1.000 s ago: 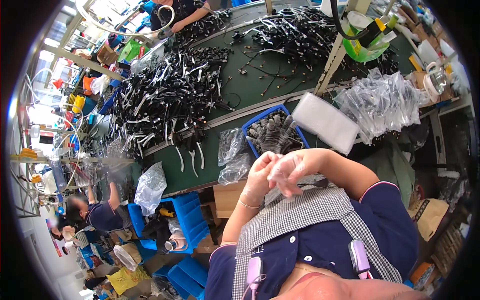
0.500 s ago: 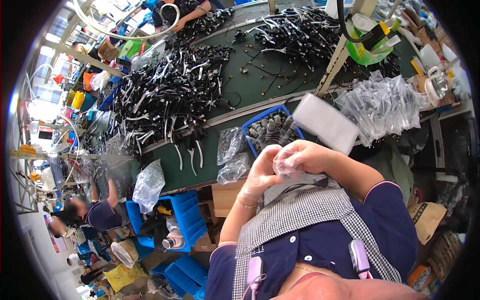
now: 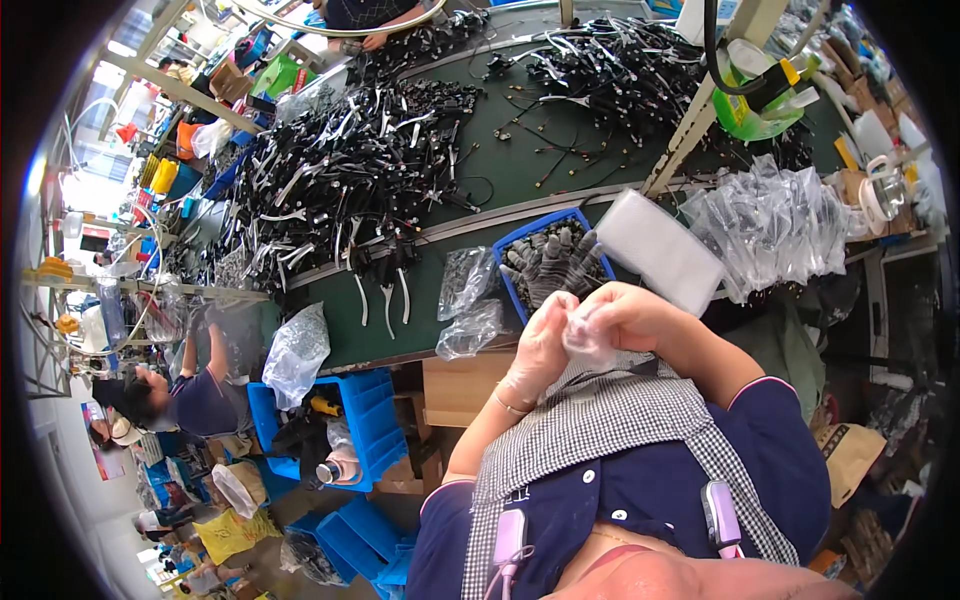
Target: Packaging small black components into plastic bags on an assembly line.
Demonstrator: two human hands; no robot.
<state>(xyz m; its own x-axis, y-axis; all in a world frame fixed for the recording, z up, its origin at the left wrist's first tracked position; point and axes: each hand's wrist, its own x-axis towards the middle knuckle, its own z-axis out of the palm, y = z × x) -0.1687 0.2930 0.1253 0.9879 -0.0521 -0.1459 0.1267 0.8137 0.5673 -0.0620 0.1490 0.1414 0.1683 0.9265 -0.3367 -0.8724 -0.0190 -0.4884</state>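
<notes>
My left hand (image 3: 543, 343) seems to wear a thin see-through glove that wrinkles at the wrist. Its fingers are pinched together at the edge of a crumpled clear plastic glove (image 3: 590, 340). Closed around the other side of that glove is my right hand (image 3: 628, 314), bare as far as I can see. Both hands are close together in front of my checked apron (image 3: 600, 430). Just beyond them stands a blue bin (image 3: 508, 285) with dark grey work gloves (image 3: 555, 262) lying on small dark parts.
Black and silver brake levers (image 3: 350, 170) lie heaped on the green bench (image 3: 440, 270). A white foam-like stack (image 3: 660, 250) and clear plastic bags (image 3: 770, 230) sit to the right. A metal post (image 3: 690, 125) rises there. Blue crates (image 3: 375, 425) stand at lower left; people work nearby.
My hands have shifted slightly right and down in the picture. The left fingers have closed from a spread pose into a pinch, and the plastic now hangs below the right fingers.
</notes>
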